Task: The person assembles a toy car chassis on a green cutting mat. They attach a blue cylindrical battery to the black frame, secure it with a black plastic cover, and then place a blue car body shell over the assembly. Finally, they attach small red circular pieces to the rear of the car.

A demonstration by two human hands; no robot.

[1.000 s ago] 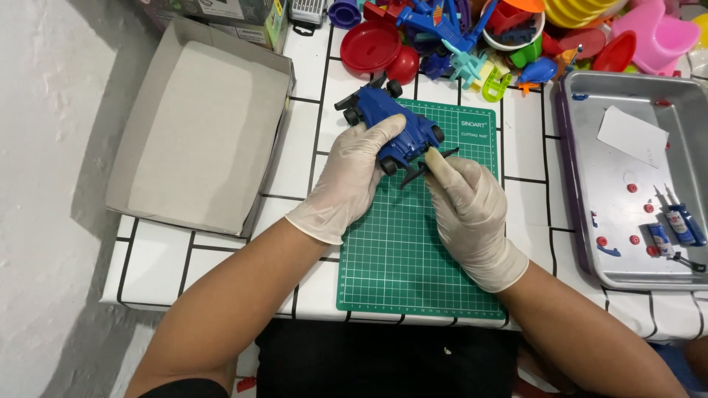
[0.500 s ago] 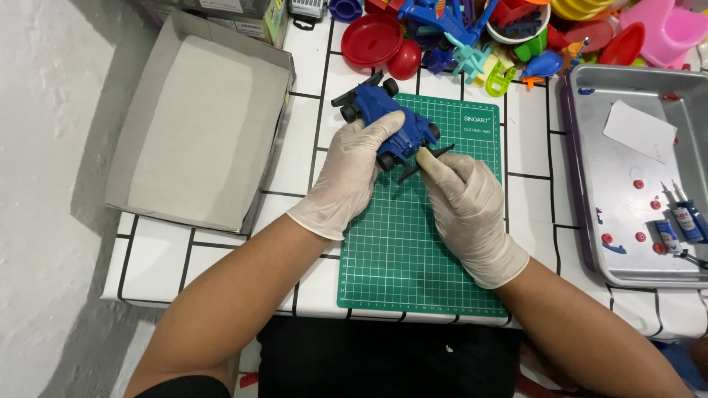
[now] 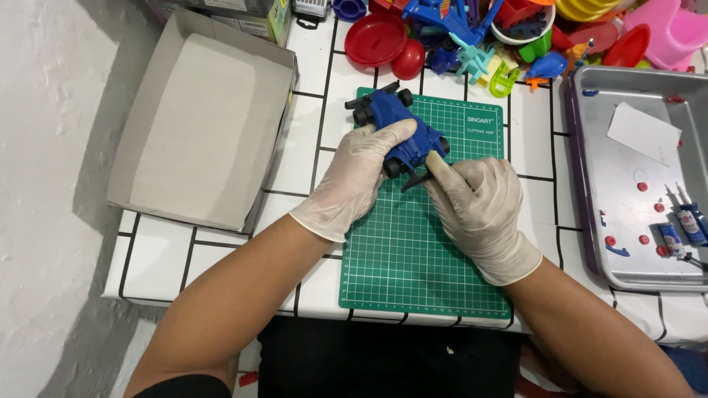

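Step in hand: working on blue toy car [image 3: 402,133], held over green cutting mat [image 3: 424,250] on table [image 3: 310,66]. Left hand [image 3: 354,177] fingers clamp car body. Right hand [image 3: 479,203] fingers closed on thin tool, probably screwdriver, tip at car's near end. Next move calls for steady car, straight tool pressure.

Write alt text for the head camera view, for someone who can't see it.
Two gloved hands work on a blue toy car over a green cutting mat: the left hand grips its body while the right hand presses at its rear end. An open cardboard box lies to the left, a metal tray with small parts to the right, and colourful plastic toys behind.
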